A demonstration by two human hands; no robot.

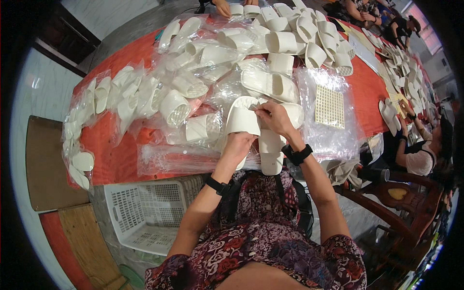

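Observation:
My left hand (238, 146) is closed on a white slide slipper (242, 120), its thumb and fingers at the strap's near edge. At the far end of that slipper my right hand (274, 117) is pinched close to the sole; whatever its fingertips hold is too small to make out. Another white slipper (271, 157) lies sole-up just to the right, by the table's near edge. Beyond my hands rests a slipper (270, 86) lying sideways among clear plastic bags.
Bagged slippers (176, 107) cover the left of the red table (108, 159); loose ones pile up (309, 34) at the back. Flat clear bags (179, 159) lie in front, and a cream grid mat (330, 107) to the right. A white plastic crate (121, 212) stands below. Co-workers sit nearby.

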